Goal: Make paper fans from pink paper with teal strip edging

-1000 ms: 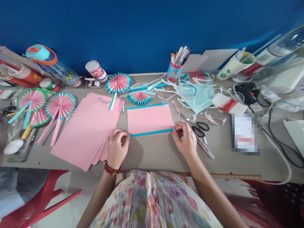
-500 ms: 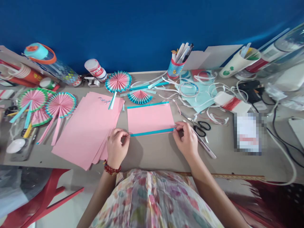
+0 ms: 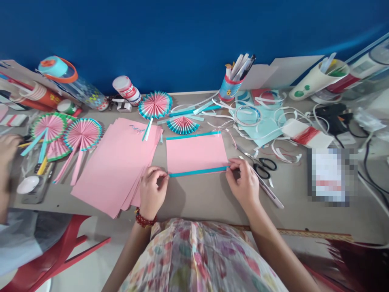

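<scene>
A pink sheet of paper (image 3: 196,155) with blue strips along its far and near edges lies flat in front of me. My left hand (image 3: 153,186) pinches its near left corner, at the end of the near blue strip (image 3: 199,172). At the near right corner my right hand (image 3: 243,180) grips the same edge between thumb and fingers. Left of the sheet is a stack of larger pink papers (image 3: 112,170), partly behind my left hand. Scissors with black handles (image 3: 265,167) and a pale pen-shaped tool (image 3: 270,192) rest just right of my right hand.
Pleated paper fans (image 3: 82,134) lie at the left, and another fan (image 3: 154,104) is at the back. A pen cup (image 3: 230,87), loose white strips (image 3: 278,148) and a black glue gun (image 3: 332,115) occupy the back right. Another person's hand (image 3: 7,152) shows at the left edge.
The view has shifted slightly, so things sit a little further right. Another person's hand and arm have come in at the left edge. Both my hands keep their hold on the sheet's corners.
</scene>
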Demonstrator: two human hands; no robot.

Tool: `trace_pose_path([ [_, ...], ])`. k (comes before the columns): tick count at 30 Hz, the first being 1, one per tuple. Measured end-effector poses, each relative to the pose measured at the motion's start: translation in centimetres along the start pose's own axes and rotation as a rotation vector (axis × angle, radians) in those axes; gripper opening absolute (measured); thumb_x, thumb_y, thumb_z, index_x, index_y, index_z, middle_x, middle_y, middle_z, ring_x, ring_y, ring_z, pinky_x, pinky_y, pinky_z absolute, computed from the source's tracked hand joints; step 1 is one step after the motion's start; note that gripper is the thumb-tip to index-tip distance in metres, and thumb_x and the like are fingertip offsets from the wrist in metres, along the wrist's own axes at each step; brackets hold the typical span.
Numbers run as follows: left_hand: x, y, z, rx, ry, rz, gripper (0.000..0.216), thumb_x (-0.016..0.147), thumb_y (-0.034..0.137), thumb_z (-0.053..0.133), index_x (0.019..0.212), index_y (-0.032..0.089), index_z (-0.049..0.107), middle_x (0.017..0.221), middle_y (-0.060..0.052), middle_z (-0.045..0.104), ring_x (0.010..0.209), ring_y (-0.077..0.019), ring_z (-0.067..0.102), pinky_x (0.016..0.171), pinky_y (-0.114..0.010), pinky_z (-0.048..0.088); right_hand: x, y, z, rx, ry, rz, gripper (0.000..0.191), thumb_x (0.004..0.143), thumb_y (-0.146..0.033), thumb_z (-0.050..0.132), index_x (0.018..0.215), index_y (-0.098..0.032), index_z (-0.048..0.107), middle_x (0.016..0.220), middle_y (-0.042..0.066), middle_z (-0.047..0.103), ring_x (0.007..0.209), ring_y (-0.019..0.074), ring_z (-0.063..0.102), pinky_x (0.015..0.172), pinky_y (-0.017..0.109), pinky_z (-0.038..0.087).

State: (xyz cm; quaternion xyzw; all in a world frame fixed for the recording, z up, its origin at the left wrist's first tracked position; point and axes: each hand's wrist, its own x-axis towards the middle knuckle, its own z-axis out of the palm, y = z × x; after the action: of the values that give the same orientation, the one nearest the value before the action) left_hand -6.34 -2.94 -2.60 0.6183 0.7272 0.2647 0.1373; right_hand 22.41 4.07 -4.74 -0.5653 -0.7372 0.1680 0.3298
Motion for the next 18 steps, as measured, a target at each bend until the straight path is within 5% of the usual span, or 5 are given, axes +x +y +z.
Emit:
trace_pose_path([
  [18,0.19,0.42,-0.02,0.044,-0.010,-0.018,0.006,0.086,0.018,0.061,0.080,0.021,0.061,0.094,-0.004,0.061,0.092,-0.0209,0.062,0.084,-0.035,0.047,0.05,0.00,-0.01,0.007,0.014,-0.015,0.023,0.087,-0.020,0.055,0.109,-0.022,0.055,0.078,0.001,0.060,0.075,0.0220,0.059,0.075,0.035,0.047],
])
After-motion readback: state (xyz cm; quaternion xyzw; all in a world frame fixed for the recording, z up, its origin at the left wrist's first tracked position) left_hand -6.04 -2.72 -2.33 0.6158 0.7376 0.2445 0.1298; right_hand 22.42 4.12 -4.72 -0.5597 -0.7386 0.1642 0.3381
